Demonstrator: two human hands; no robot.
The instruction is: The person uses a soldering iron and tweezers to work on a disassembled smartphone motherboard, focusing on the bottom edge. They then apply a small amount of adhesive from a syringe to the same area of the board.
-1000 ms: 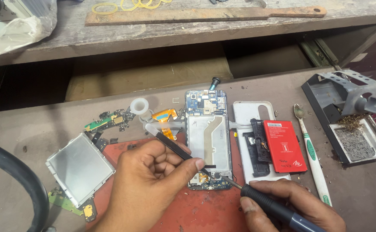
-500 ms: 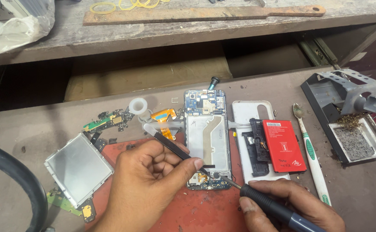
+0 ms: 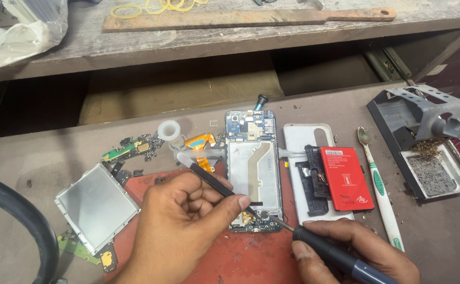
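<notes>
Silver-backed, a square display panel point(image 3: 97, 206) lies near the counter's point(image 3: 40, 158) left edge, set clear of the red mat point(image 3: 251, 260) along the near edge. Beyond it, loose circuit strips point(image 3: 134, 148) and a white tape roll point(image 3: 169, 130) sit out of the way. Your left hand point(image 3: 180, 226) rests on the mat with its grip closed on black tweezers point(image 3: 214, 181), pinched low like a pen so the tips reach the bottom of the opened phone point(image 3: 254, 171), which lies lengthwise at the counter's middle, its lower end on the mat. Your right hand point(image 3: 361, 252), at the near edge, is wrapped around a soldering iron point(image 3: 330, 255), its tip angled onto that same spot. Rightward lie a white back cover point(image 3: 306, 137), red battery point(image 3: 345, 179), toothbrush point(image 3: 380, 186) and, near the right edge, the iron stand point(image 3: 424, 115), within reach.
</notes>
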